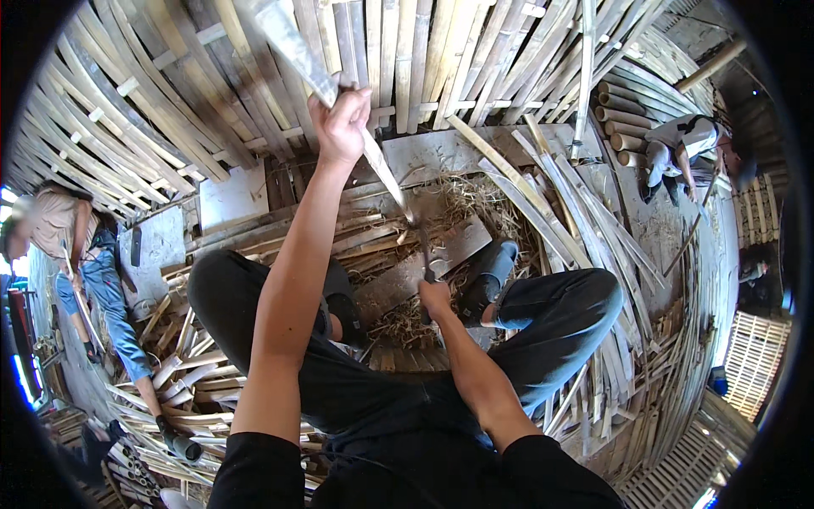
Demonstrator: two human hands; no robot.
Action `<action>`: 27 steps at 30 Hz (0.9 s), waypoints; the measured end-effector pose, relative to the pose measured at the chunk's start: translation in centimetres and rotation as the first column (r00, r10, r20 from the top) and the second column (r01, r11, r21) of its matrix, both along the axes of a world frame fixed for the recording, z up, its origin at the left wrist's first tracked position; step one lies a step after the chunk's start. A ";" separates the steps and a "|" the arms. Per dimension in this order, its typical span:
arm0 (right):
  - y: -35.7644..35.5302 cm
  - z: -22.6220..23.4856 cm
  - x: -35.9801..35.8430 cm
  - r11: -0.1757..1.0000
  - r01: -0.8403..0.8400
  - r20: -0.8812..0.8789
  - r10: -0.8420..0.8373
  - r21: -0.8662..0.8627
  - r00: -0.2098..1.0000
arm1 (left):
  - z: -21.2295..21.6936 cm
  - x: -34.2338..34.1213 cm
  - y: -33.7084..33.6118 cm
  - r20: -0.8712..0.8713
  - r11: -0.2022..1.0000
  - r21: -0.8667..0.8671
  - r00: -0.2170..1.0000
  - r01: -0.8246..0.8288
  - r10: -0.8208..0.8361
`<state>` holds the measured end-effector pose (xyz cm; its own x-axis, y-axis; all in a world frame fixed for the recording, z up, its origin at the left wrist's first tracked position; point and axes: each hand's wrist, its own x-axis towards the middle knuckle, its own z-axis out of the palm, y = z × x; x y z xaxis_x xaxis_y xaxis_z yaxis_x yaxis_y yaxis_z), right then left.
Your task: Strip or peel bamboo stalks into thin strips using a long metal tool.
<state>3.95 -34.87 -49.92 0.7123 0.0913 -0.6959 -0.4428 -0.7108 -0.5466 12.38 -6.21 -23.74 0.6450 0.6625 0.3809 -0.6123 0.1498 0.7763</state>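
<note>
My left hand (342,124) is raised and gripped around a long split bamboo strip (298,56) that slants from the upper left down toward the floor between my legs. My right hand (435,297) is lower, closed on the handle of a broad-bladed knife (454,248) whose blade meets the lower end of the strip. My knees in dark trousers spread to either side, with dark shoes near the blade.
Bamboo shavings (462,204) and loose split strips (585,212) litter the ground. A woven bamboo wall (170,93) fills the back. A person (80,254) bends at the left, another person (687,144) crouches at the upper right by round bamboo poles (623,114).
</note>
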 end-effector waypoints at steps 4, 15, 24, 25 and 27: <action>0.4 1.8 2.3 0.909 0.229 0.102 -0.280 0.348 0.955 | -0.3 0.4 0.1 0.010 1.000 -0.004 1.000 0.017 -0.017; 5.0 8.3 2.9 0.413 -0.065 0.270 -0.462 0.909 0.845 | 0.6 -0.6 1.3 -0.018 0.974 -0.104 0.980 -0.201 0.200; 3.4 0.7 0.8 0.838 0.407 -0.054 -0.417 0.364 0.907 | -2.2 -2.7 4.8 -0.048 0.954 -0.126 0.962 -0.273 0.269; 4.3 3.7 2.2 0.769 0.377 -0.077 -0.397 0.516 0.915 | -2.3 -3.1 5.1 -0.041 0.956 -0.134 0.965 -0.261 0.257; 5.4 8.1 4.8 0.720 0.238 0.061 -0.363 0.652 0.930 | -1.3 -3.3 4.4 -0.067 0.965 -0.138 0.975 -0.222 0.214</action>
